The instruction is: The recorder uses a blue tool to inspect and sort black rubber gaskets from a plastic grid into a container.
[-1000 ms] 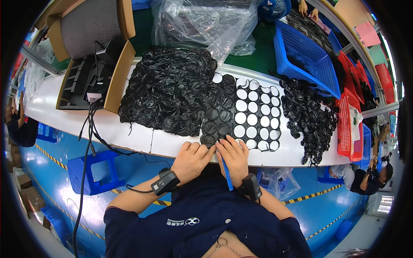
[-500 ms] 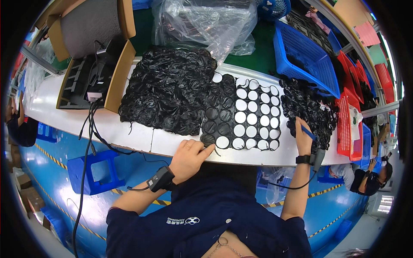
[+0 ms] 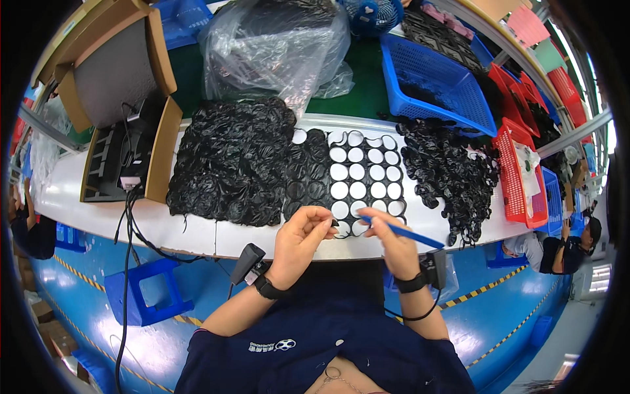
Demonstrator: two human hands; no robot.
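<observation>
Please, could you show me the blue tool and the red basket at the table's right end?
Blue tool [image 3: 415, 236]: head view, middle of its exposed shaft.
Red basket [image 3: 512, 180]: head view, its perforated side wall.

Factory workshop, evidently: long white workbench [image 3: 62, 187], massed black pieces [image 3: 226, 161], blue crate [image 3: 440, 115], red crate [image 3: 515, 177], blue floor [image 3: 508, 315] with yellow-black striped tape [image 3: 484, 289]; co-worker [image 3: 571, 248] off right.
</observation>
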